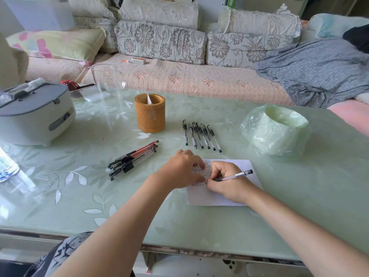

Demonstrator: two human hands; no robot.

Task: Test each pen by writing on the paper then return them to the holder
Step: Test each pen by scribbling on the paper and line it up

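Head view: on the pale green glass tabletop [219,226] with its leaf pattern, a white sheet of paper [207,196] lies about midway between the left and right edges. Rows of small written marks cover its upper left part. The right hand [225,180] pinches a clear-barrelled pen with a black end [233,175], fingers curled round it near the tip, and the tip is down on the sheet. The left hand [183,168] holds nothing; its fingertips press on the paper's left part.

The round brown bamboo holder [150,114] stands upright towards the far edge. Six black-capped pens in a row [201,135] lie side by side just right of it. A loose heap of pens, one red [132,159], lies left of the paper.

A bag-lined pale green bin [276,129] stands nearer the right edge, and a white-and-grey appliance [34,114] stands at the left edge.
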